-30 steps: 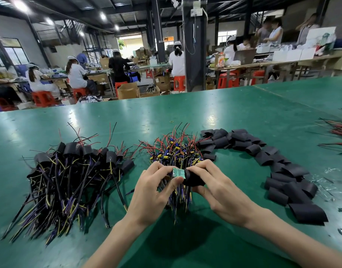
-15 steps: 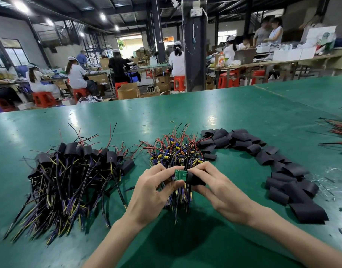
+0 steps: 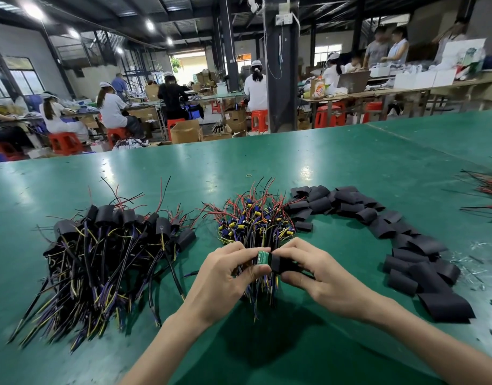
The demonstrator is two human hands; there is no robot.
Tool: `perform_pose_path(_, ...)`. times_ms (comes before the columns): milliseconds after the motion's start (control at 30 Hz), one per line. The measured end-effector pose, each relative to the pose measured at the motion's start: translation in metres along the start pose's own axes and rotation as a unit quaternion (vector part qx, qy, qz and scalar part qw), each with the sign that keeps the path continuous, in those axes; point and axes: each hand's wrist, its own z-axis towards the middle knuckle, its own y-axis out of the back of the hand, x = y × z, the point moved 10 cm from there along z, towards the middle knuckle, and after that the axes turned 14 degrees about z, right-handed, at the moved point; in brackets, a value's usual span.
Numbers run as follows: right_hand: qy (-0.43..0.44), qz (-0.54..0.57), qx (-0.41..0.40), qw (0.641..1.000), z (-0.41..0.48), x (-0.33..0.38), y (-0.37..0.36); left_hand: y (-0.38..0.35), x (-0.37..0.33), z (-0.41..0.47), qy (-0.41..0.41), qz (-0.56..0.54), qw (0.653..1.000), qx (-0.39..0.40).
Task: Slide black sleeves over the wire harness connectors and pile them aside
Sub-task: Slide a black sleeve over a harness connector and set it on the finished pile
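connector (image 3: 262, 257): green, pinched in left hand (image 3: 222, 276), above counter (image 3: 350, 151) mid near edge | sleeve (image 3: 283, 264): black, gripped by right hand (image 3: 319, 276), touching connector | sleeved pile (image 3: 114, 245): toward left edge | bare harnesses (image 3: 256, 220): just behind hands | loose sleeves (image 3: 406, 237): toward right edge

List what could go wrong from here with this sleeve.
The black sleeve in the right hand has not yet covered the green connector pinched by the left hand; it may snag or seat crooked. The hands work right over the unsleeved bundle, so trailing wires could tangle and drag others along.
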Motion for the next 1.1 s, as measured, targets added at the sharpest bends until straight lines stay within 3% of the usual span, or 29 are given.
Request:
perform_pose_path(200,0.047,-0.064,-0.029,0.996,0.0,0.007,0.003,-0.012,0.0,-0.002,0.024,-0.01,0.998,0.052)
perform_pose_path(333,0.066,-0.103,-0.04,0.992,-0.002,0.01,0.003,-0.008,0.009,-0.002,0.074,-0.089,0.993,0.037)
perform_pose_path(733,0.097,-0.176,-0.03,0.979,-0.006,0.016,-0.004,-0.011,0.006,-0.001,0.081,-0.127,0.988,0.017)
perform_pose_path(933,0.112,-0.206,-0.044,0.971,-0.006,0.021,-0.007,-0.016,0.01,0.002,0.118,-0.2,0.97,0.077)
perform_pose_path(1000,0.119,-0.222,-0.048,0.966,-0.007,0.023,-0.008,-0.006,0.007,0.005,0.103,-0.188,0.976,0.045)
perform_pose_path(1100,0.128,-0.253,-0.076,0.956,-0.005,0.027,-0.003,0.039,0.001,0.006,0.051,-0.044,0.992,-0.109)
